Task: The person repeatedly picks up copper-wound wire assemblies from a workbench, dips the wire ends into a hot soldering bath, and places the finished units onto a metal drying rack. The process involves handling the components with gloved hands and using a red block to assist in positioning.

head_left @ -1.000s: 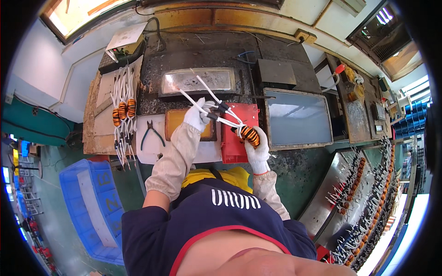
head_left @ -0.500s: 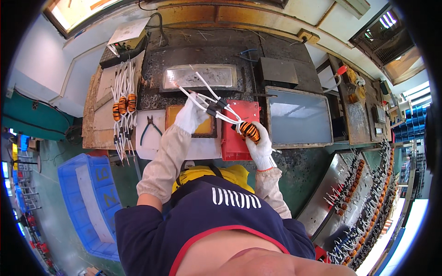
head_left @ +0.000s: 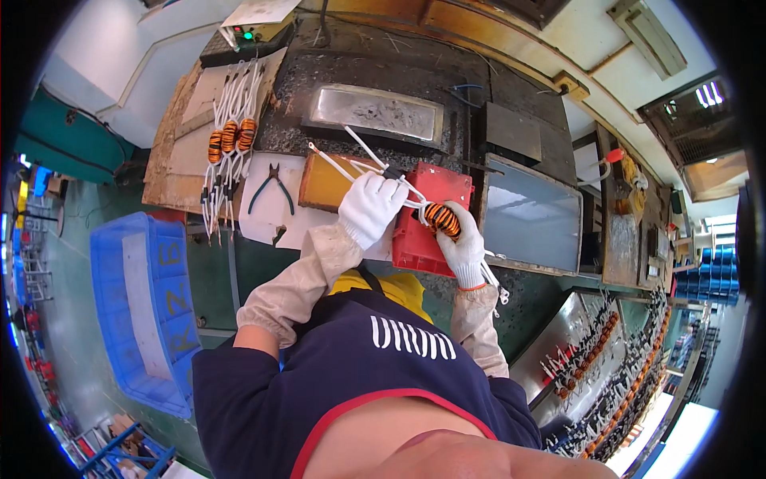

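My right hand (head_left: 464,249), in a white glove, is closed around a ring-shaped coil (head_left: 441,220) wound with orange-and-black wire. Its white sleeved leads (head_left: 365,146) stretch up and left, past a black sleeve (head_left: 392,172). More leads (head_left: 495,281) hang below my right wrist. My left hand (head_left: 373,209), gloved too, closes around the leads beside the coil; its fingertips are partly hidden. Both hands are over a red plastic box (head_left: 419,247). Left of it lies an amber block in a tray (head_left: 325,184).
Cutting pliers (head_left: 272,188) lie on white board. Farther back is a metal-rimmed silvery pot (head_left: 375,112). Several finished coils (head_left: 230,137) lie at left. A grey-topped framed tray (head_left: 527,215) stands right; a blue bin (head_left: 144,311) stands low left. Racks of coils (head_left: 614,375) are lower right.
My left hand has slid down from near the lead ends to close by the coil, with its back now turned up. The whole view has turned and shifted slightly.
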Tool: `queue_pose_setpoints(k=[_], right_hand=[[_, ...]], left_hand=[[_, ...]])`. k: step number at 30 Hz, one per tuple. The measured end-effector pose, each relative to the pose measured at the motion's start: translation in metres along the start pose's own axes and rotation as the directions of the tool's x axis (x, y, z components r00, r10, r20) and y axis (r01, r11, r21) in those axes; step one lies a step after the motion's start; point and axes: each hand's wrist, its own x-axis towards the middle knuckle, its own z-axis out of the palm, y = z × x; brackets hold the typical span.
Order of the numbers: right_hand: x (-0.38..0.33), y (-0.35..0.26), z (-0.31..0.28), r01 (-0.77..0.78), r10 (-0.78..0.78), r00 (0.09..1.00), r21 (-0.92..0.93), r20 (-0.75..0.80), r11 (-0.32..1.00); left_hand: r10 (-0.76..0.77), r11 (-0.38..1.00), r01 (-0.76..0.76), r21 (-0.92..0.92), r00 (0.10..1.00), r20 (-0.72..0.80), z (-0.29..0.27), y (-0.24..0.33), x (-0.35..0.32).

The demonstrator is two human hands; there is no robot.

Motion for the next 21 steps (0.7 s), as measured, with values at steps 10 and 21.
queue_pose_setpoints(k=[10, 21], right_hand=[[0.009, -0.003, -0.004, 0.057, -0.052, 0.995, -0.055, 0.082, 0.997], [0.016, -0.011, -0.004, 0.140, -0.116, 0.982, -0.167, 0.148, 0.976]], left_hand=[[-0.131, 0.986, 0.123, 0.113, 0.989, 0.070, 0.017, 0.002, -0.009], [-0.192, 0.977, 0.173, 0.125, 0.968, 0.162, 0.030, 0.005, -0.022]])
